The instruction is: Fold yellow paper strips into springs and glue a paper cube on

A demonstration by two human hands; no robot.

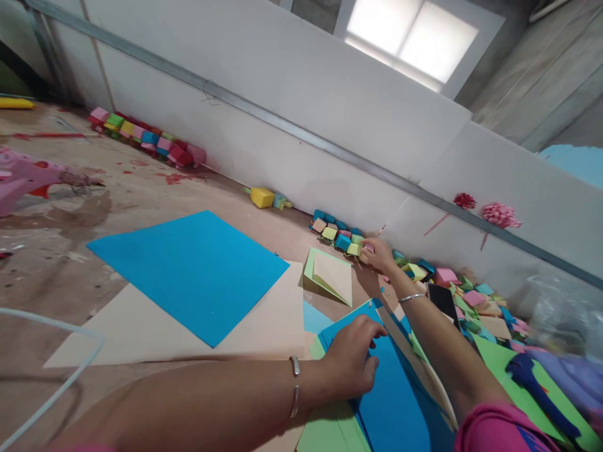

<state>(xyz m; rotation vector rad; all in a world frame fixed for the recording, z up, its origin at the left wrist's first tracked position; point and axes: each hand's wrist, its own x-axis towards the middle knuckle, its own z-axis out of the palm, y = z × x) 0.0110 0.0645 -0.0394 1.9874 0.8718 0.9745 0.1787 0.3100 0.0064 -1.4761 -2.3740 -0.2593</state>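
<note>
One left hand (348, 361): half-curled, thumb apart — over blue cardstock (396, 405), five o'clock
Right hand (379, 256): at paper cubes (343, 242), past three — pinch unclear

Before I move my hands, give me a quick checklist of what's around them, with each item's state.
1. Left hand at the blue sheets: ok.
2. Right hand at the row of paper blocks: ok.
3. Firm grip on a block by the right hand: cannot tell.
4. Folded card clear of both hands: ok.
5. Large blue sheet clear of both hands: ok.
6. Phone clear of paper pieces: not ok, they crowd it.
</note>
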